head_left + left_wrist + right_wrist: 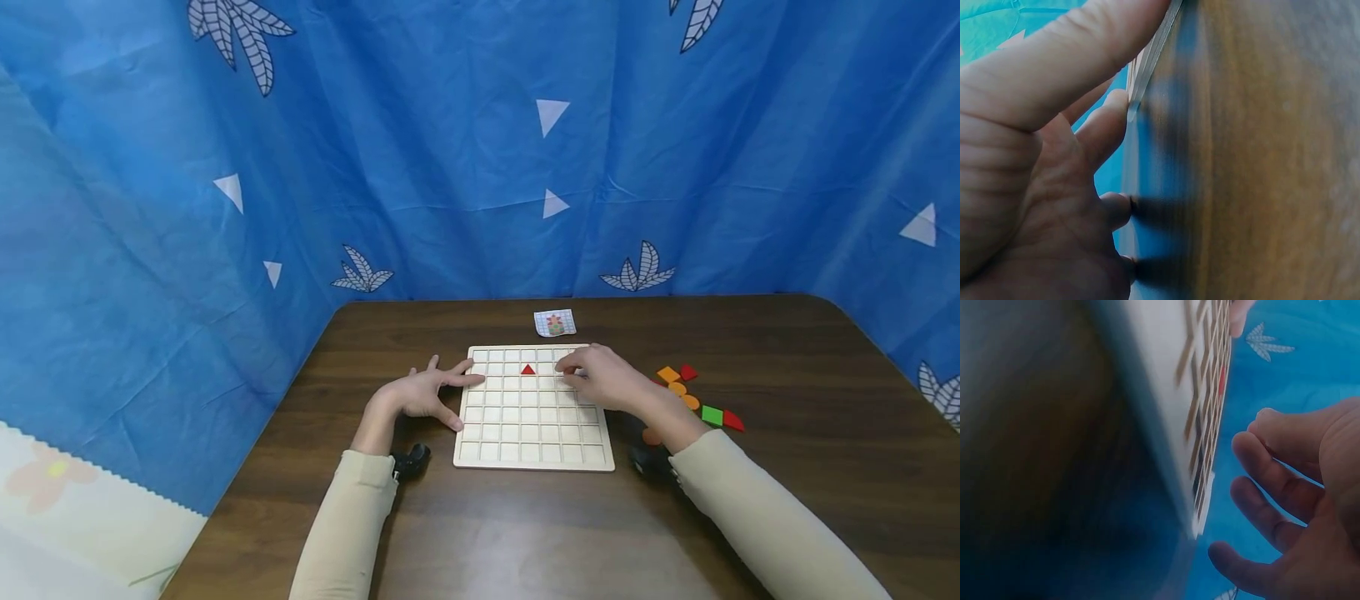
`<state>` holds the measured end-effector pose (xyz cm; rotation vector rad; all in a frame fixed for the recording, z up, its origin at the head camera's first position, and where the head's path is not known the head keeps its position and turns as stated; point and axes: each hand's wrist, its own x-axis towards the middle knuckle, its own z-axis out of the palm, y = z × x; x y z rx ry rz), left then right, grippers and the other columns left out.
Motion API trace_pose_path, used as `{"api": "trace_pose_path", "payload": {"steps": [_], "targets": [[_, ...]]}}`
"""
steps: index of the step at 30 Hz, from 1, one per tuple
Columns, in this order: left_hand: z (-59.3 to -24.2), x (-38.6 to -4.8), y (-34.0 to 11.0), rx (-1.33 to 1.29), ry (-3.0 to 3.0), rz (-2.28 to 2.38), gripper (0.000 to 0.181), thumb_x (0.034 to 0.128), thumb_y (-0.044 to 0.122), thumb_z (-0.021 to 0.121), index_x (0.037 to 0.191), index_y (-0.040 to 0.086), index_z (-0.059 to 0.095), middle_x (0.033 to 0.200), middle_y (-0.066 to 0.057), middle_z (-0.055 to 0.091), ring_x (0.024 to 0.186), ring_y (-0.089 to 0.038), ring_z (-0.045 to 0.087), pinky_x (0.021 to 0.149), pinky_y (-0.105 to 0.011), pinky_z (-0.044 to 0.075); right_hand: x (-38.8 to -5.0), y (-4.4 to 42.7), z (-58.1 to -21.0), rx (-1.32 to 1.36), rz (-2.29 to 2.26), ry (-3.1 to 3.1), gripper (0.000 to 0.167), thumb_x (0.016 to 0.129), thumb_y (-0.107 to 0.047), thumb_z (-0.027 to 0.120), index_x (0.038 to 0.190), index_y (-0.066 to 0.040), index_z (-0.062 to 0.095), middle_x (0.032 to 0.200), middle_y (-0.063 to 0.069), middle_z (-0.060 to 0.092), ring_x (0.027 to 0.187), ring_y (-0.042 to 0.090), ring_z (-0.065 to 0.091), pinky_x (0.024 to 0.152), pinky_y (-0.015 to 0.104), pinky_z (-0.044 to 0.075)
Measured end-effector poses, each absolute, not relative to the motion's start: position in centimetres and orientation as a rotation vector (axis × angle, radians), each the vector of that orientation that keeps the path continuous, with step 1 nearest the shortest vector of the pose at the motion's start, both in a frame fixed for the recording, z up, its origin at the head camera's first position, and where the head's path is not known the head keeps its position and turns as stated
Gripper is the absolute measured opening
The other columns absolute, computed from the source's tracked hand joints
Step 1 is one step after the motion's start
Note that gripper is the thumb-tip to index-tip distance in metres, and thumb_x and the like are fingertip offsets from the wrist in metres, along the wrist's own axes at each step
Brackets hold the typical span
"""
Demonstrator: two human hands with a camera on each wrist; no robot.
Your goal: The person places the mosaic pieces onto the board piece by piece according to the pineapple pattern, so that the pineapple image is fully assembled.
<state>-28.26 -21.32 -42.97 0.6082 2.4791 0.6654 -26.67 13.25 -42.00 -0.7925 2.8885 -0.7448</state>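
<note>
A pale square board [519, 433] with a raised grid lies on the brown table. In one of its upper cells sits a red triangle [528, 369]. My left hand [423, 393] rests at the board's left edge, fingers spread, the thumb and a finger touching the rim. Over the upper right cells my right hand [607, 379] is bent, its thumb and index fingertips brought together. In the right wrist view those fingertips [1264, 422] are close above the grid; whether a small piece lies between them is hidden.
Right of the board lie loose flat pieces: an orange square [668, 375], a red piece [688, 372], orange rounds [690, 402], a green piece [712, 415] and a red curved piece [732, 420]. Behind the board is a small picture card [555, 323]. Blue curtain [465, 167] surrounds the table.
</note>
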Motion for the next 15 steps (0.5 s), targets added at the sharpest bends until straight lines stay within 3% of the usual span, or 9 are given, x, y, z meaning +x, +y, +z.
{"api": "trace_pose_path", "payload": {"steps": [15], "targets": [[-43.0,-28.3,-21.2,0.598,2.489,0.661,0.09,0.0756,0.037,0.091,0.154,0.04,0.047,0.174,0.008,0.014,0.158,-0.043,-0.02,0.117,-0.078,-0.009,-23.8,19.5,-41.2,-0.754,-0.839,2.996,0.028,0.097,-0.01,0.07,0.125,-0.004,0.073,0.111,0.008,0.076,0.101,0.026,0.062,0.083,0.043,0.056]]}}
